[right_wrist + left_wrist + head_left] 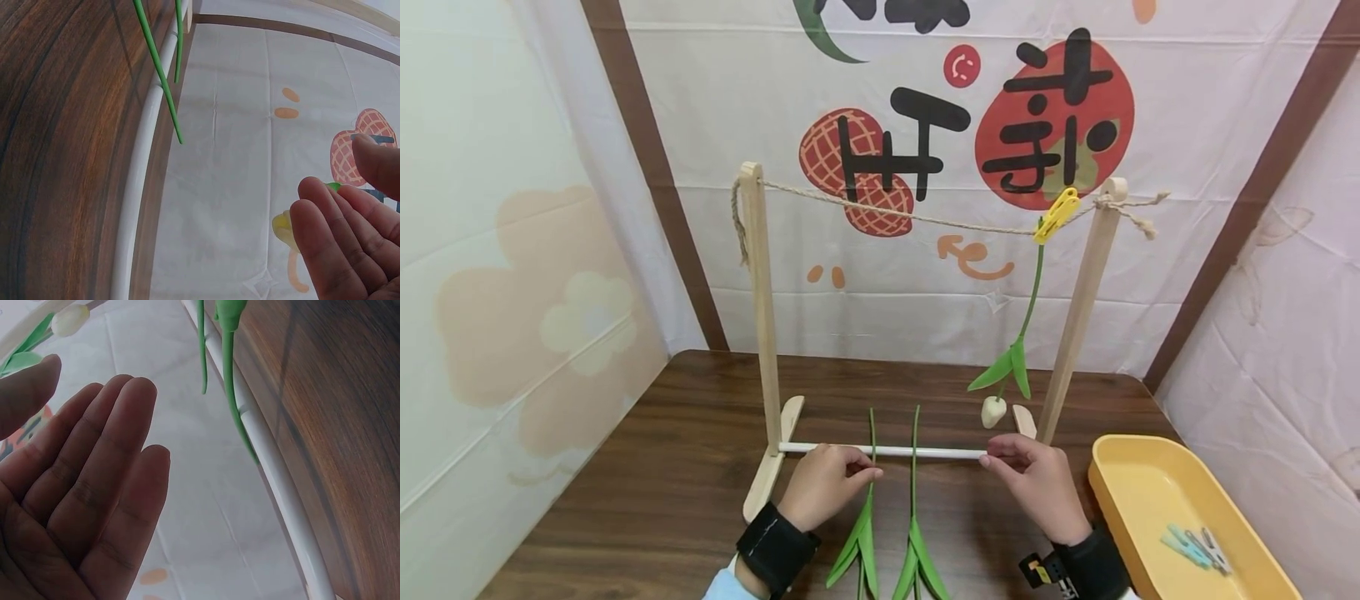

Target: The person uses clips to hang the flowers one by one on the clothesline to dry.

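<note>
My left hand (829, 485) is over the left part of a white rod (891, 451), near two tulip stems; its fingers are extended and hold nothing in the left wrist view. Near the rod's right end is my right hand (1037, 482), its fingers loosely bent and nothing between them in the right wrist view. Two artificial tulips, the left one (867, 533) and the right one (914, 554), lie with green stems across the rod; their heads are out of the head view. Upside down from a rope (895, 212) hangs a white tulip (993, 412), held by a yellow clothespin (1056, 216).
A wooden post (762, 317) on the left and another post (1081, 317) on the right carry the rope. On the brown table (625, 517), a yellow tray (1150, 483) at the right holds several clothespins (1201, 550). Printed cloth (865, 325) stands behind.
</note>
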A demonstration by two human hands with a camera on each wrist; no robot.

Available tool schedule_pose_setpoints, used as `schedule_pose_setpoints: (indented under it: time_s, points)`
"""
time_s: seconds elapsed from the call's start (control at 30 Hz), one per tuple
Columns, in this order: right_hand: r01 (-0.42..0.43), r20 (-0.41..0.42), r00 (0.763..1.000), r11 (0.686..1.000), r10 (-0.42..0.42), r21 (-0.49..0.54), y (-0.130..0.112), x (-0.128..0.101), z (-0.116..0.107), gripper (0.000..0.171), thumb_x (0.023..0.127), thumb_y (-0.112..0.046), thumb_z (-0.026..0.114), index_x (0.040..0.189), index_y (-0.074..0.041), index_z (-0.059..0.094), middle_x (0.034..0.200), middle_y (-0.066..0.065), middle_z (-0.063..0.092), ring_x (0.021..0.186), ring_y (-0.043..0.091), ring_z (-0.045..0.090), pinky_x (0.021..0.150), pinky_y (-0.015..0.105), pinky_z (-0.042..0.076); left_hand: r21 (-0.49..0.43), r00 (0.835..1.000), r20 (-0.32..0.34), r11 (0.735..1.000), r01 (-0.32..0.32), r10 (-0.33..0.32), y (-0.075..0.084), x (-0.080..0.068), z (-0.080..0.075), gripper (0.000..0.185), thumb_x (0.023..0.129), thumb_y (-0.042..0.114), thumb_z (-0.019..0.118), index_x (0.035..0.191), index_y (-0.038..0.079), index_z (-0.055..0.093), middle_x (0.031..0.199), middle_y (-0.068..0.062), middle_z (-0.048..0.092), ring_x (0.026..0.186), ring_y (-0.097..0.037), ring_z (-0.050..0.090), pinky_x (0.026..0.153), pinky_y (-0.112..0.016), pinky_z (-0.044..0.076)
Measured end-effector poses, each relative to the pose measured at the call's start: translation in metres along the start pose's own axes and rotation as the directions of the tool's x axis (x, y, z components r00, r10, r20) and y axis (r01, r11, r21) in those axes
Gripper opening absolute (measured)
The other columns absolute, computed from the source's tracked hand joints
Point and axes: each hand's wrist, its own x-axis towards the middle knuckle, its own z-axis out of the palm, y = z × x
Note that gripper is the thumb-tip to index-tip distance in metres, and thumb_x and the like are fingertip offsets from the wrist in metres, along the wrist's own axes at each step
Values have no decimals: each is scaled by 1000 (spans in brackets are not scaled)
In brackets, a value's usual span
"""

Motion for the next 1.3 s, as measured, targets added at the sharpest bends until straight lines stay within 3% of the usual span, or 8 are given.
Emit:
schedule_pose_setpoints:
  time_s: [0.4, 0.73, 1.13, 1.3]
  points:
    - [-3, 29, 1000, 1000, 3, -6, -7, 2, -4, 15, 79, -7, 81, 91, -9, 74, 81, -5, 71, 70, 6, 67, 63, 26, 54, -4, 1000, -22, 1000, -3, 3, -5, -1, -4, 13, 89, 35, 71, 82, 26, 75, 71, 19, 62, 57, 4, 49, 55, -22, 40]
    - [1, 4, 1000, 993, -1, -121, -3, 4, -22, 18, 80, -12, 81, 97, -8, 74, 84, -3, 72, 72, 6, 66, 64, 26, 54, -20, 999, -30, 1000, 12, -13, -6, 0, -4, 8, 89, 29, 72, 83, 24, 75, 72, 16, 64, 56, 4, 50, 54, -23, 41]
    - [115, 8, 993, 950, -118, -290, -10, 1, -69, 20, 77, -6, 82, 95, -7, 72, 83, -3, 71, 70, 7, 66, 62, 25, 53, -22, 1000, -16, 1000, 15, -16, -5, 0, -6, 10, 89, 31, 72, 84, 23, 76, 72, 16, 65, 55, 3, 49, 53, -23, 40]
    - [112, 34, 994, 921, -107, -372, -12, 3, -96, 19, 78, -10, 82, 94, -6, 72, 82, -1, 71, 68, 12, 66, 59, 27, 53, -14, 1000, -11, 1000, 12, -12, -6, 0, -7, 12, 89, 32, 71, 83, 23, 76, 72, 16, 64, 56, 3, 49, 54, -23, 41]
